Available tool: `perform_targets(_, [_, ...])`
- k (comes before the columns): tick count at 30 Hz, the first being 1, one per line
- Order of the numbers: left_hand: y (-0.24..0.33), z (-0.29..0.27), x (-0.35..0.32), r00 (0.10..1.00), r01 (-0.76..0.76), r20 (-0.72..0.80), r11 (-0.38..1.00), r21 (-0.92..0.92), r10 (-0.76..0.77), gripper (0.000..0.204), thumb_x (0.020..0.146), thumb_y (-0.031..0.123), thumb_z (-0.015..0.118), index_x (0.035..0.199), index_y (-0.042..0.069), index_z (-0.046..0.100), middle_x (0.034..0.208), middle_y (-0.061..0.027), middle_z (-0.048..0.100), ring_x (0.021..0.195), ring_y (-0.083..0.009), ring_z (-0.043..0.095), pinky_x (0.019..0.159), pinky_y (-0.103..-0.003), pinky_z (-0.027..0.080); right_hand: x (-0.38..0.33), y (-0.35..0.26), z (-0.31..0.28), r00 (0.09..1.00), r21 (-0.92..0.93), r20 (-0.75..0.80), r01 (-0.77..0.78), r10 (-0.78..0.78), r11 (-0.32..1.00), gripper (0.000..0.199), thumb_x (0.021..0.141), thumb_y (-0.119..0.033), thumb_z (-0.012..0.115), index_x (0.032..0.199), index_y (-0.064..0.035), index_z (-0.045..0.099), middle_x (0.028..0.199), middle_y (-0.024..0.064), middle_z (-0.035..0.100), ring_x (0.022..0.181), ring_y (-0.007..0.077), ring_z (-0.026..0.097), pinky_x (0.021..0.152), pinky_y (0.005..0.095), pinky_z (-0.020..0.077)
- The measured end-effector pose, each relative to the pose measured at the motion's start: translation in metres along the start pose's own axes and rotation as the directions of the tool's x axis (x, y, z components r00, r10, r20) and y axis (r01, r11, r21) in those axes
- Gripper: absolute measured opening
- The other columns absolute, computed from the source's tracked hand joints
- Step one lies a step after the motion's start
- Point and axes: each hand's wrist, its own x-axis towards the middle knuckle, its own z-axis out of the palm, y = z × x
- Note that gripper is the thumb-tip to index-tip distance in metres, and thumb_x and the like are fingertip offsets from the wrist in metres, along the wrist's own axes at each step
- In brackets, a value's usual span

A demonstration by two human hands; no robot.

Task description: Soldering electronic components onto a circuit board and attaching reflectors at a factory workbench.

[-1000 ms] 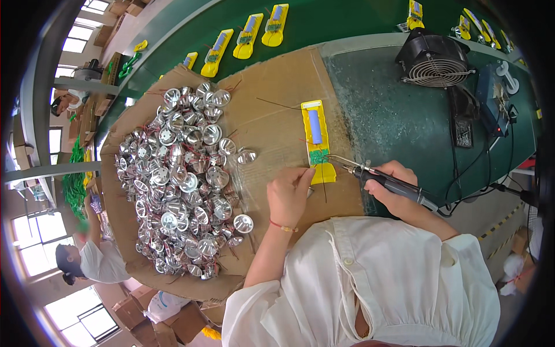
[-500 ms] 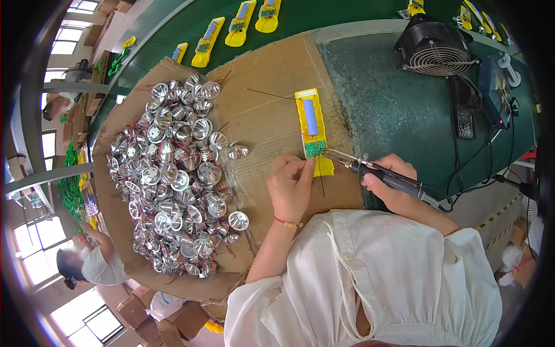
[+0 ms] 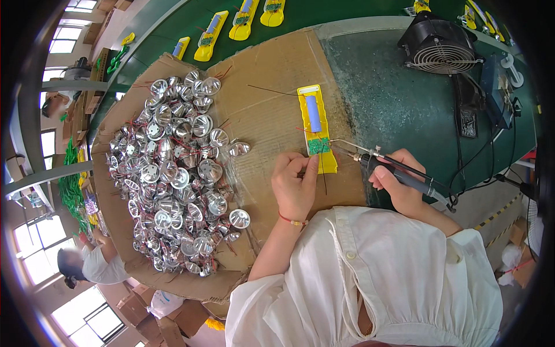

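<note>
A yellow plastic housing (image 3: 329,162) lies on the cardboard with a blue cylindrical battery (image 3: 313,113) and a green circuit board (image 3: 318,146) in it. Thin red and black wires run out from it. My left hand (image 3: 293,180) is closed, thumb and fingertips pinched at the housing's lower left edge beside the board. What lies between those fingertips is hidden. In my right hand (image 3: 402,180) is a soldering iron (image 3: 399,175) with a thin metal tube along it, held like a pen. The tube's bent end reaches the board's right edge; the iron's tip points there too.
A cardboard box (image 3: 130,260) of shiny reflector cups (image 3: 180,176) stands to the left. More yellow housings (image 3: 211,37) sit along the far green bench. A black fan (image 3: 439,49) and a blue soldering station (image 3: 497,95) with cables are at right. Another person (image 3: 98,263) works far left.
The soldering iron has drawn slightly right and back, and my right hand's grip has shifted along it. My left hand keeps its pinch by the board.
</note>
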Motion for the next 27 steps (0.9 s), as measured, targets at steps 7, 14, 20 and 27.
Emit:
perform_targets(7, [0.002,-0.001,0.000,1.000,0.006,-0.007,1.000,-0.006,-0.007,0.012,0.075,0.008,0.067,0.073,-0.002,0.062,0.074,-0.0098,0.057,0.056,-0.0179,0.055,0.050,-0.027,0.044,0.000,0.002,-0.001,1.000,-0.015,0.017,-0.005,0.006,1.000,0.014,0.081,-0.007,0.060,0.087,0.0021,0.052,0.073,0.0099,0.062,0.064,0.0098,0.061,0.056,0.0215,0.0500])
perform_targets(14, [0.003,-0.005,0.003,0.999,0.050,-0.018,0.999,-0.019,-0.051,0.013,0.078,0.008,0.066,0.073,-0.003,0.063,0.071,-0.0071,0.058,0.057,-0.0111,0.053,0.052,-0.023,0.043,0.001,0.004,0.002,0.998,-0.063,0.060,-0.026,0.030,0.998,0.012,0.082,-0.005,0.058,0.088,0.0009,0.050,0.071,0.0109,0.060,0.061,0.0108,0.058,0.054,0.0232,0.0490])
perform_targets(20, [0.009,-0.002,0.006,0.998,0.055,-0.015,0.989,0.136,-0.053,0.018,0.077,0.011,0.066,0.068,-0.003,0.059,0.070,-0.0088,0.057,0.054,-0.0141,0.053,0.051,-0.026,0.043,0.010,0.008,0.006,0.997,-0.071,0.074,0.010,-0.004,0.997,0.011,0.081,-0.004,0.058,0.086,0.0012,0.051,0.072,0.0105,0.061,0.062,0.0112,0.060,0.054,0.0228,0.0500])
perform_targets(27, [0.006,-0.002,0.009,0.998,0.043,0.028,0.986,0.164,-0.048,0.018,0.077,0.010,0.067,0.068,-0.003,0.058,0.068,-0.0083,0.055,0.054,-0.0146,0.053,0.051,-0.026,0.043,0.012,0.011,0.006,0.995,-0.098,0.085,-0.042,0.051,0.994,0.011,0.080,-0.005,0.059,0.085,0.0012,0.051,0.073,0.0103,0.061,0.062,0.0111,0.061,0.054,0.0228,0.0509])
